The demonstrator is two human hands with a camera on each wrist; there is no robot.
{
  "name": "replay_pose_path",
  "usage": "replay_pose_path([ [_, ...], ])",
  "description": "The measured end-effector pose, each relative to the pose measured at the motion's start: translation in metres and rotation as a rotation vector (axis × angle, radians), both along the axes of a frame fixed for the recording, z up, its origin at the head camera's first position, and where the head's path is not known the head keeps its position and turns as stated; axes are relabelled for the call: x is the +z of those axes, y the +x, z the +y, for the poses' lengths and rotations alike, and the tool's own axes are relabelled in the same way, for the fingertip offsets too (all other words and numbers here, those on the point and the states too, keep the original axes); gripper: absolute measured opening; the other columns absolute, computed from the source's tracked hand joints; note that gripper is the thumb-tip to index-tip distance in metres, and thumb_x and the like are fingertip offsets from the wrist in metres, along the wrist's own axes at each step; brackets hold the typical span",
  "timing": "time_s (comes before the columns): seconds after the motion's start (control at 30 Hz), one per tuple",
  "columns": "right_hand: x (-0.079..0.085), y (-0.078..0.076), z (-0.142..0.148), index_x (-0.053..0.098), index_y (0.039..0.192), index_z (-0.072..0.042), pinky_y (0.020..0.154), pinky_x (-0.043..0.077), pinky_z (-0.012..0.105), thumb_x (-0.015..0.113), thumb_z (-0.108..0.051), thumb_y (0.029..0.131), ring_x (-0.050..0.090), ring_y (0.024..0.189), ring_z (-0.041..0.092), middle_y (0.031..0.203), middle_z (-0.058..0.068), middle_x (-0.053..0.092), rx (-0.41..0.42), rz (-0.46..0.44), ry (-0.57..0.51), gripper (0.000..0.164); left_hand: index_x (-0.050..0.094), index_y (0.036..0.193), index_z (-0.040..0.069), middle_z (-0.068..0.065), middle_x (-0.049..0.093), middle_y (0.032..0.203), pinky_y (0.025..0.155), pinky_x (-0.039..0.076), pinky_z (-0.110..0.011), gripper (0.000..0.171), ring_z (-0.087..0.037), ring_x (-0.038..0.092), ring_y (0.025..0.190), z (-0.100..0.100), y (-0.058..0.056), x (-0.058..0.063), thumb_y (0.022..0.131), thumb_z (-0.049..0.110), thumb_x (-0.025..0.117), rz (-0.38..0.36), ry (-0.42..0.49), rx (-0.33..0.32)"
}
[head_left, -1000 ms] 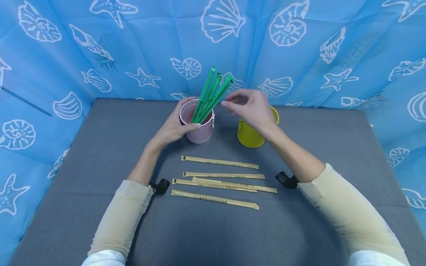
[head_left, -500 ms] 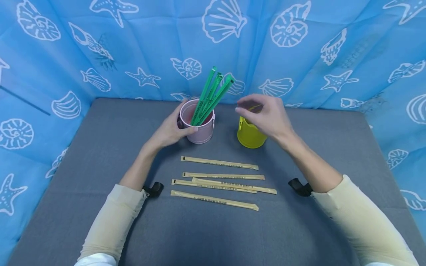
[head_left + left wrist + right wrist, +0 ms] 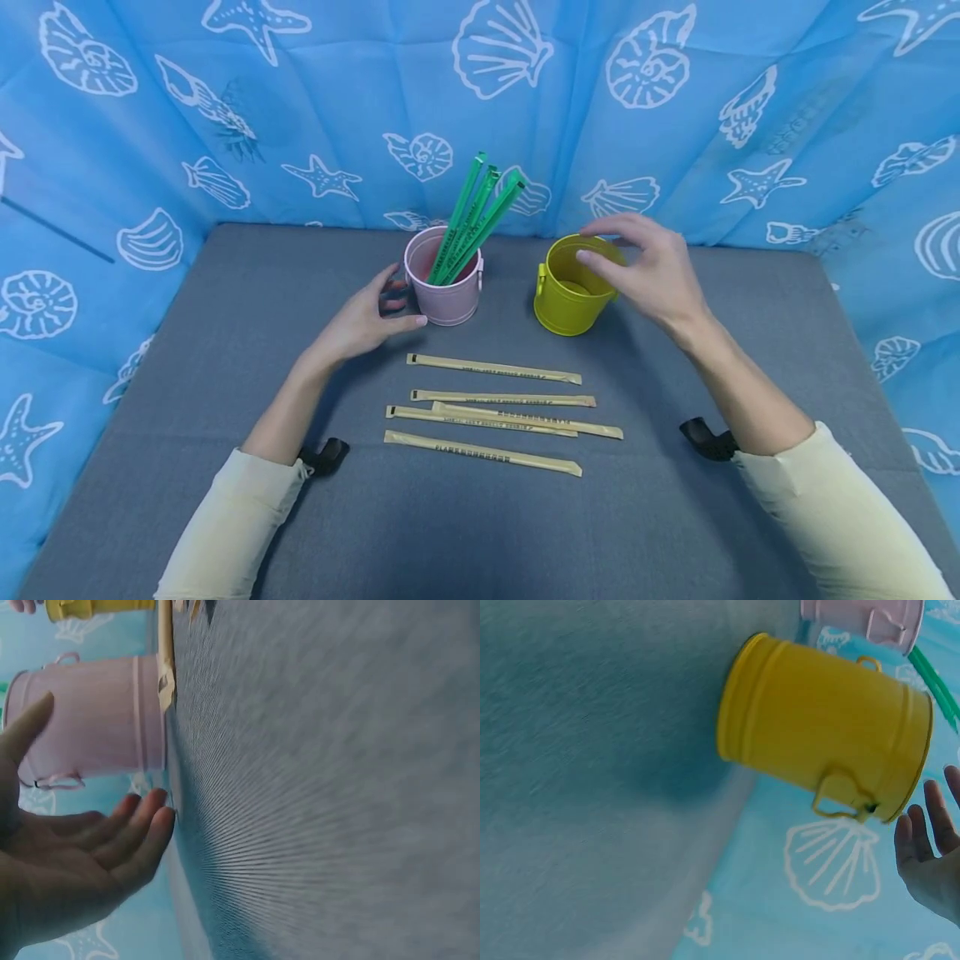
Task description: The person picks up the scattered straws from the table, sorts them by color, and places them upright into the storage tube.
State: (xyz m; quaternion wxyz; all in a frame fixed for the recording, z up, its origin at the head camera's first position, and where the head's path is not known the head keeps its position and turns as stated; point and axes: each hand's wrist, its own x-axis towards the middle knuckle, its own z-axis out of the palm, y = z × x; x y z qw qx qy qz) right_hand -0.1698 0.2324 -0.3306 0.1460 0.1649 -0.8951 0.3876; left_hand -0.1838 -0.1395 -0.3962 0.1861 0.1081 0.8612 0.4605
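A small pink bucket (image 3: 453, 305) stands at the back of the table, with several green-wrapped straws (image 3: 467, 231) leaning to the right inside it. My left hand (image 3: 356, 325) is just left of this bucket, fingers and thumb spread apart around nothing. In the left wrist view a gap shows between the left hand (image 3: 94, 851) and the bucket's wall. To the right stands a yellow bucket (image 3: 564, 312), whose inside shows no straws. Over its right rim hovers my right hand (image 3: 660, 271), fingers loosely bent and holding nothing; the right wrist view shows those fingers beside the rim.
In front of the buckets lie several tan paper-wrapped straws (image 3: 483, 454) running left to right, two of them overlapping. The table has a grey cloth (image 3: 480, 533). A blue curtain (image 3: 360, 100) with white shell prints hangs close behind and at both sides.
My left hand has let go of the pink bucket and drawn back to the left and nearer. My right hand has moved right, from beside the green straws to the yellow bucket's right rim.
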Motion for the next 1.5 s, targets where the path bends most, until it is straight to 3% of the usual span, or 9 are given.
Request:
replay_pose_path([
  [0.2, -0.007, 0.001, 0.012, 0.068, 0.124, -0.008, 0.1, 0.045, 0.048, 0.076, -0.024, 0.089, 0.054, 0.123, 0.02, 0.126, 0.003, 0.064, -0.004, -0.044, -0.01, 0.04, 0.035, 0.153, 0.008, -0.013, 0.044, 0.151, 0.099, 0.047, -0.05, 0.079, -0.032, 0.052, 0.129, -0.002, 0.014, 0.002, 0.089, 0.031, 0.075, -0.037, -0.038, 0.005],
  [0.43, -0.015, 0.002, 0.019, 0.058, 0.139, -0.018, 0.104, 0.041, 0.053, 0.075, -0.033, 0.089, 0.05, 0.129, 0.027, 0.141, 0.003, 0.054, -0.027, -0.184, -0.061, 0.055, 0.048, 0.144, 0.015, -0.01, 0.052, 0.143, 0.096, 0.049, -0.05, 0.066, -0.028, 0.058, 0.122, -0.003, 0.026, -0.002, 0.087, 0.031, 0.078, -0.057, -0.056, 0.003],
  [0.67, -0.021, 0.004, 0.023, 0.044, 0.15, -0.024, 0.109, 0.033, 0.058, 0.073, -0.038, 0.09, 0.042, 0.137, 0.029, 0.153, 0.002, 0.042, -0.03, -0.338, -0.076, 0.068, 0.058, 0.135, 0.011, -0.007, 0.061, 0.132, 0.094, 0.05, -0.046, 0.053, -0.025, 0.062, 0.114, -0.002, 0.029, -0.005, 0.087, 0.021, 0.078, -0.083, 0.022, -0.103],
  [0.83, -0.026, 0.006, 0.024, 0.034, 0.155, -0.025, 0.114, 0.025, 0.058, 0.074, -0.04, 0.089, 0.034, 0.142, 0.03, 0.158, 0.003, 0.035, -0.015, -0.412, -0.047, 0.078, 0.064, 0.127, 0.009, -0.007, 0.066, 0.122, 0.093, 0.049, -0.043, 0.046, -0.022, 0.063, 0.107, 0.003, 0.028, -0.01, 0.085, 0.016, 0.08, -0.071, -0.005, -0.141],
  [0.97, -0.028, 0.006, 0.025, 0.029, 0.157, -0.025, 0.115, 0.021, 0.058, 0.075, -0.04, 0.088, 0.028, 0.146, 0.03, 0.16, 0.005, 0.031, 0.002, -0.439, -0.033, 0.084, 0.069, 0.12, 0.012, -0.003, 0.069, 0.112, 0.087, 0.047, -0.038, 0.04, -0.02, 0.061, 0.1, 0.009, 0.029, -0.014, 0.082, 0.014, 0.082, -0.041, -0.055, -0.152],
  [1.13, -0.03, 0.007, 0.026, 0.027, 0.158, -0.027, 0.114, 0.022, 0.06, 0.076, -0.043, 0.086, 0.028, 0.146, 0.03, 0.16, 0.004, 0.031, 0.007, -0.45, -0.03, 0.088, 0.072, 0.112, 0.016, 0.002, 0.071, 0.1, 0.078, 0.044, -0.034, 0.034, -0.019, 0.059, 0.091, 0.015, 0.031, -0.018, 0.08, 0.014, 0.083, -0.039, -0.075, -0.112],
  [1.5, -0.032, 0.01, 0.028, 0.028, 0.157, -0.03, 0.116, 0.017, 0.06, 0.076, -0.038, 0.088, 0.022, 0.148, 0.027, 0.161, 0.001, 0.028, 0.005, -0.455, -0.04, 0.084, 0.074, 0.095, 0.018, 0.005, 0.069, 0.085, 0.071, 0.041, -0.032, 0.023, -0.016, 0.055, 0.078, 0.027, 0.034, -0.023, 0.075, 0.016, 0.087, 0.032, -0.152, -0.07],
])
